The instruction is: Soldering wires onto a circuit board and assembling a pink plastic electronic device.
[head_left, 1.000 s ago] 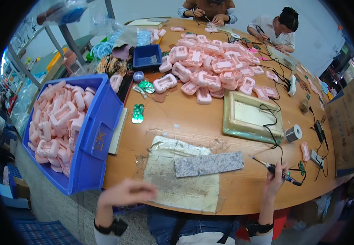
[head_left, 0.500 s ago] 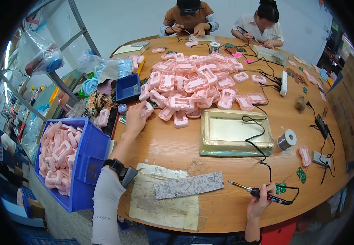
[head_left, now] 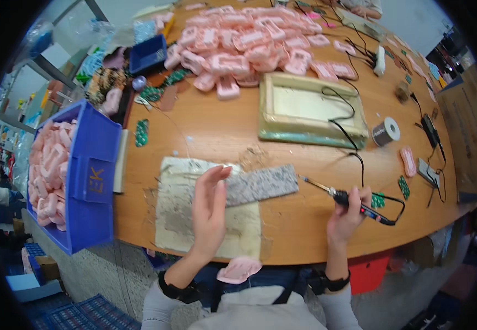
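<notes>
My left hand (head_left: 210, 212) is raised over the stained pale mat (head_left: 181, 234), fingers stretched out and nothing visible between them. Beside its fingers, a grey speckled stone strip (head_left: 263, 184) lies across the mat. Below that hand, a pink plastic casing (head_left: 239, 270) rests at my lap, just off the table's near edge. A soldering iron (head_left: 366, 212) with a black handle is gripped in my right hand (head_left: 347, 217), its metal tip pointing left near the strip's right end. Its black cord loops beside a green circuit board (head_left: 377, 200).
A large heap of pink casings (head_left: 227, 66) covers the far side. A blue bin (head_left: 98, 181) of casings stands at left. A cream tray (head_left: 263, 124), a solder spool (head_left: 386, 132), a small blue box (head_left: 148, 58) and a power strip (head_left: 380, 60) occupy the table.
My left hand has come back from the heap's left edge, where it held a pink casing, to the mat, now open. A casing now shows at my lap. The view has tilted down.
</notes>
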{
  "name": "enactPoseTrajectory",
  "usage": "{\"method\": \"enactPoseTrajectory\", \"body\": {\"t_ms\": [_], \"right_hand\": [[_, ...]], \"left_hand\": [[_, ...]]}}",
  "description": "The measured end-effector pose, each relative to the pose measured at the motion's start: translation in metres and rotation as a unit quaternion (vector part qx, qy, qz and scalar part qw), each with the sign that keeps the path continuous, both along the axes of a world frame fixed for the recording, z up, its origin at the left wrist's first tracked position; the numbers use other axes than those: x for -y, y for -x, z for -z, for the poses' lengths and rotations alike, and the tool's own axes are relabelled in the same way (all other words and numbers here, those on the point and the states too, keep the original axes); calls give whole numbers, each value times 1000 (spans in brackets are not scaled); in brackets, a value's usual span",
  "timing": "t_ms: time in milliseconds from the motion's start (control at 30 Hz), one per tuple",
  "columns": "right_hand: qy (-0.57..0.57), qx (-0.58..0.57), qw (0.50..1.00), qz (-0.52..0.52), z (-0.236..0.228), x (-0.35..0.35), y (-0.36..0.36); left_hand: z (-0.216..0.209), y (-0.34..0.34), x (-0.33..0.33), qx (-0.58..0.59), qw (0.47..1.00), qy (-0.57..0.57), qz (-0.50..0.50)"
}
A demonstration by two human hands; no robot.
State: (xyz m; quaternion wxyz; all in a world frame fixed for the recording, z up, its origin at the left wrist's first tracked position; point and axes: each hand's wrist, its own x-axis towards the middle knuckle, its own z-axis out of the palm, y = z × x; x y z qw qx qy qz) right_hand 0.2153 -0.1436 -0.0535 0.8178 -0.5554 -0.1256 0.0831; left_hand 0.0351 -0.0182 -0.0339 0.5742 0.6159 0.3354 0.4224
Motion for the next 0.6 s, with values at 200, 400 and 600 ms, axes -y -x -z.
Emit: {"method": "enactPoseTrajectory", "body": {"t_ms": [200,400,600], "right_hand": [[-9,12,1000,27,-8,0,-1],[14,22,999,20,-3,12,-2],[-13,27,1000,-6,-1,13,-3]], "left_hand": [[58,83,109,-270,806,-413,327],[61,92,114,-310,781,-368,398],[60,117,122,-312,888,-125,315]]}}
